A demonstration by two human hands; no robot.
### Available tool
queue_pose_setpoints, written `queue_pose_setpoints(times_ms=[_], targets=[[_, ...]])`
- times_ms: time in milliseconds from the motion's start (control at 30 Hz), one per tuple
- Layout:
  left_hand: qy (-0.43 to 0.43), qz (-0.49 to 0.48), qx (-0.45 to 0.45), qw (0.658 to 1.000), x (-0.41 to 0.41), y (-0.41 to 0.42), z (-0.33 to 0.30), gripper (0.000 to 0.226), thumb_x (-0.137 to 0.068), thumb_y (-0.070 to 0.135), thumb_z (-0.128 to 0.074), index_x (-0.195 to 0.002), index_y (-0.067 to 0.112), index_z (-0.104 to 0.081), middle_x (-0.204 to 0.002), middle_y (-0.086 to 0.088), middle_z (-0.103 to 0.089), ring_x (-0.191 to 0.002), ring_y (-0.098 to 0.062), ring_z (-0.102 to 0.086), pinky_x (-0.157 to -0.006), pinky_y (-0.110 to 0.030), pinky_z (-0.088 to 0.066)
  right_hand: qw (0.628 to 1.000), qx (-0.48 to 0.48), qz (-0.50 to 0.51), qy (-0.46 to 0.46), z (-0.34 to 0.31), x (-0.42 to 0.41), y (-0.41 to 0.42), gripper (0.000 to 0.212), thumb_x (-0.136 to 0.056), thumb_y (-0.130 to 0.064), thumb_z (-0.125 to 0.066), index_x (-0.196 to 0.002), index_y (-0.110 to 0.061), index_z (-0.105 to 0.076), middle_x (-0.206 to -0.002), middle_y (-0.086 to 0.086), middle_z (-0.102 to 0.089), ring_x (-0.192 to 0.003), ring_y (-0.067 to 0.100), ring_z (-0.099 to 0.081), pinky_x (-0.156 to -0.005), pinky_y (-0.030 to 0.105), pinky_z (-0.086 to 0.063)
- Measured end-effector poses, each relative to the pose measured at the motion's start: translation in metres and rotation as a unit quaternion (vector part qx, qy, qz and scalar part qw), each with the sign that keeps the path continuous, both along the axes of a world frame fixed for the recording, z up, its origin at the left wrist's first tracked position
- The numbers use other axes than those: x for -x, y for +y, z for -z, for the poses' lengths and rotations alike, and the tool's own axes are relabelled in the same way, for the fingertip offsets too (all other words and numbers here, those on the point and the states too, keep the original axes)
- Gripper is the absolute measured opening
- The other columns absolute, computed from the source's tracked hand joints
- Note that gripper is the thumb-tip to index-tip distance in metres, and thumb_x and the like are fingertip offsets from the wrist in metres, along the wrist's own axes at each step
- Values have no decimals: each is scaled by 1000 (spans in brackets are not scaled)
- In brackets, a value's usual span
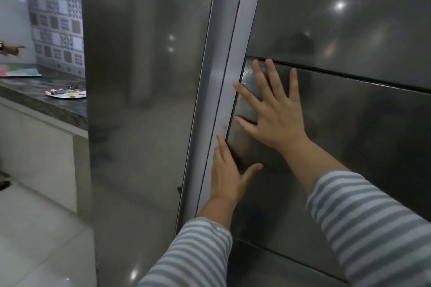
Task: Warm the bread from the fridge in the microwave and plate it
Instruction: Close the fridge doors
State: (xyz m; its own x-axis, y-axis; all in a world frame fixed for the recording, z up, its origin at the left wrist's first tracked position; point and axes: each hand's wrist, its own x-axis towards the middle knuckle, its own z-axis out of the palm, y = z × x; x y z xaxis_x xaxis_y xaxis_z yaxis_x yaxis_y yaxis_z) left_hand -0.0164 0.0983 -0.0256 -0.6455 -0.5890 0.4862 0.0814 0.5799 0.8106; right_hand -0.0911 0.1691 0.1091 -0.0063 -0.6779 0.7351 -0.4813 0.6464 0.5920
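while the spotted plate (66,94) with tongs (65,90) on it sits way off left on the counter (39,98), my left hand (227,175) lies flat with fingers straight on the fridge (144,100) door's edge, and my right hand (272,114) presses spread wide on the lower door panel (349,123). can't see any bread.

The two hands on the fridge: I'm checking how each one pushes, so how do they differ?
The right hand lies flat on the door panel, fingers spread wide; the left hand sits lower, fingers together along the panel's edge by the silver strip. Both are open, gripping nothing, with striped sleeves.
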Motion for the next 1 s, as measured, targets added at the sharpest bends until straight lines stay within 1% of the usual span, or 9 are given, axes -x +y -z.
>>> queue_pose_setpoints(times_ms=[100,233,400,533,633,733,767,833,1000], targets=[[1,5,-2,1000,18,-6,3,122,-74,60,-67,-147,24,25,-160,-4,-1,-145,-20,-8,-114,-35,-18,1000,-1,-17,8,0,14,-7,74,-88,-68,-33,-152,-39,-9,-161,10,-5,-148,33,-3,-113,61,3],[23,-1,8,1000,29,-10,9,121,-74,59,-67,-147,24,22,-159,-3,-3,-143,-16,-8,-108,-23,-11,999,10,-28,28,3,21,-11,73,-89,-67,-33,-152,-39,-9,-161,11,-10,-147,37,-8,-111,61,3],[26,-8,14,1000,28,-10,10,120,-73,62,-66,-148,24,21,-160,-6,-4,-145,-20,-10,-114,-35,-21,1000,-7,-8,-3,2,16,-10,76,-87,-68,-34,-152,-39,-5,-161,11,-6,-147,38,-6,-110,63,4],[-13,29,33,999,14,-16,5,111,-81,54,-64,-149,24,17,-157,-4,-13,-140,-19,-24,-106,-29,-31,999,5,9,-47,6,4,-13,71,-88,-59,-37,-152,-35,-16,-161,11,-8,-147,39,-6,-111,66,0],[-20,28,93,995,-8,-41,11,87,-89,38,-61,-152,19,-3,-138,-9,-37,-122,-22,-45,-98,-34,-43,994,20,-25,-100,26,-17,-28,57,-89,-41,-41,-142,-20,-44,-156,13,-28,-146,34,-20,-114,62,-11],[-31,24,107,994,-39,-81,19,63,-83,25,-56,-142,8,-38,-113,-12,-54,-100,-27,-56,-88,-41,-49,981,-18,-109,-157,48,-44,-56,39,-83,-27,-44,-107,-8,-68,-110,14,-68,-111,33,-61,-96,46,-43],[-40,19,116,992,-52,-98,21,56,-79,23,-53,-133,7,-49,-107,-12,-58,-95,-28,-59,-84,-42,-51,972,-25,-124,-197,52,-56,-67,36,-82,-27,-43,-96,-9,-70,-95,12,-71,-95,33,-66,-83,41,-49],[-67,-1,130,989,-84,-134,21,39,-78,17,-55,-116,7,-62,-102,-10,-65,-93,-29,-63,-83,-40,-51,955,-48,-95,-277,58,-82,-92,35,-88,-29,-40,-96,-14,-70,-92,7,-71,-86,31,-66,-70,38,-52],[-118,-47,144,982,-184,-228,13,34,-82,14,-60,-116,15,-64,-93,0,-69,-94,-20,-63,-86,-28,-46,924,-56,-78,-370,76,-155,-164,29,-91,-31,-44,-103,-21,-68,-97,8,-71,-92,33,-65,-72,38,-50]])
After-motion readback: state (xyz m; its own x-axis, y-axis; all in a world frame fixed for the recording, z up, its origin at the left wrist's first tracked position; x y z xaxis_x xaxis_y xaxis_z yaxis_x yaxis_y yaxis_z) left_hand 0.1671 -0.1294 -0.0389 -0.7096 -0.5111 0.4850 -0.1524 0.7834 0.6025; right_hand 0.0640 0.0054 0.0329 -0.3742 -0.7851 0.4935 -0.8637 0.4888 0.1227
